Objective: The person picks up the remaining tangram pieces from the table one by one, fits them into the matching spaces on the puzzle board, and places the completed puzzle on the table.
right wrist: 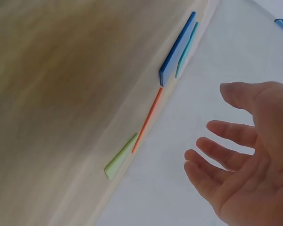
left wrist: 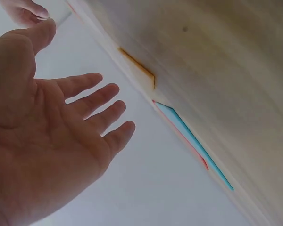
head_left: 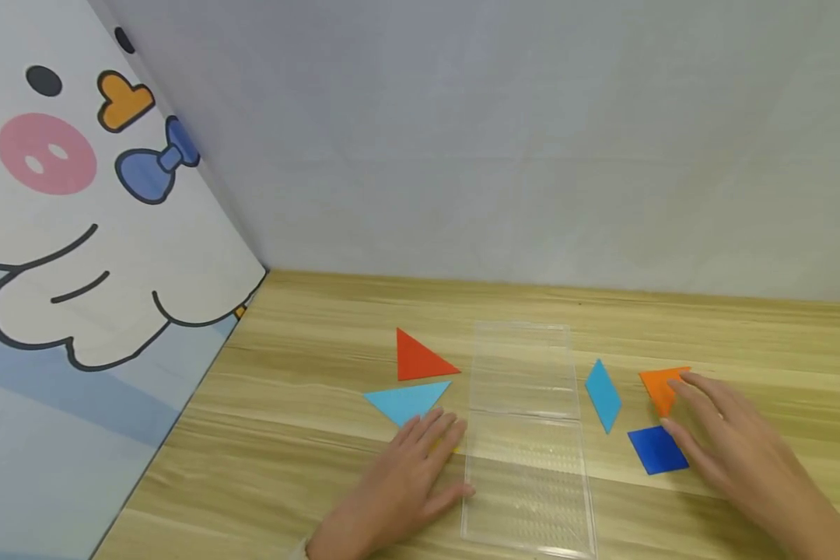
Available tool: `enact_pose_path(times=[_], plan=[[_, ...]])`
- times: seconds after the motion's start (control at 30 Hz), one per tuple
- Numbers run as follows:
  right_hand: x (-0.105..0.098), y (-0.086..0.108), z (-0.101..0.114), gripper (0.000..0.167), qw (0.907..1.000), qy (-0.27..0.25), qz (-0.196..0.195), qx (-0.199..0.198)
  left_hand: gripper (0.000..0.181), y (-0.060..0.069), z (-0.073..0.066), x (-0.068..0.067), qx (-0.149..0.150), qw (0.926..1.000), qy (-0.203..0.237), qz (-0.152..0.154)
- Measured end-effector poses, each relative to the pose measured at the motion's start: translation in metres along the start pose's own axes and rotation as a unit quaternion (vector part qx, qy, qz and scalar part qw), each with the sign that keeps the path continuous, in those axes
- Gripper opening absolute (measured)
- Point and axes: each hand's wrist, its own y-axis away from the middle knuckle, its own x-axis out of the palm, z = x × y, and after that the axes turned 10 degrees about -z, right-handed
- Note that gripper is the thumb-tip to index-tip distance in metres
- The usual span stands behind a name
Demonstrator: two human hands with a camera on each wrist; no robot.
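Observation:
My left hand [head_left: 402, 486], fingers extended and holding nothing, hovers over a yellow piece [left wrist: 139, 68] that it mostly hides in the head view. Just beyond its fingertips lies a light blue triangle [head_left: 407, 400], with a red triangle [head_left: 420, 359] behind that. My right hand [head_left: 735, 451] is raised above the table with loosely bent fingers and an empty palm. Nearest to it are an orange triangle [head_left: 661, 385], partly covered by the fingers, and a dark blue square [head_left: 658, 450]. A light green piece [right wrist: 120, 157] shows only in the right wrist view.
Between the hands, an unfolded clear plastic case [head_left: 525, 369] lies flat on the wooden table [head_left: 308, 334]. A light blue parallelogram [head_left: 603, 397] sits right of the case. A pale wall [head_left: 532, 155] stands behind, and a cartoon-printed panel [head_left: 77, 249] borders the left side.

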Motion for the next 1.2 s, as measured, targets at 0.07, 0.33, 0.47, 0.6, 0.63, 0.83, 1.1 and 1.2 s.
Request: enact_pose_path(times=[0.07,0.33,0.47,0.6,0.63,0.83,1.1,1.2], plan=[[0.004,0.0,0.0,0.057,1.0,0.008,-0.003,-0.005,0.071,0.001,-0.002,0.001,0.021,0.9997,-0.005,-0.009],[0.018,-0.005,0.0,0.074,0.9991,0.016,-0.008,-0.038,0.075,0.006,-0.007,0.004,0.045,0.9986,0.005,0.028],[0.022,-0.007,0.001,0.076,0.9987,0.01,0.008,-0.049,0.081,0.009,-0.009,0.003,0.038,0.9968,0.021,0.067],[0.024,-0.01,0.003,0.07,0.9983,0.004,0.025,-0.053,0.082,0.011,-0.009,0.002,0.057,0.9958,0.014,0.07],[0.025,-0.011,0.003,0.07,0.9981,0.003,0.026,-0.055,0.082,0.011,-0.009,0.003,0.061,0.9957,0.012,0.068],[0.031,-0.017,0.006,0.068,0.9977,-0.011,0.021,-0.064,0.08,0.011,-0.01,0.004,0.074,0.9955,0.01,0.058],[0.038,-0.024,0.012,0.063,0.9977,0.018,0.038,-0.053,0.08,0.012,-0.011,0.004,0.067,0.9957,0.017,0.061],[0.042,-0.025,0.015,0.074,0.9972,0.026,0.038,-0.058,0.08,0.012,-0.012,0.002,0.063,0.9958,0.022,0.063]])
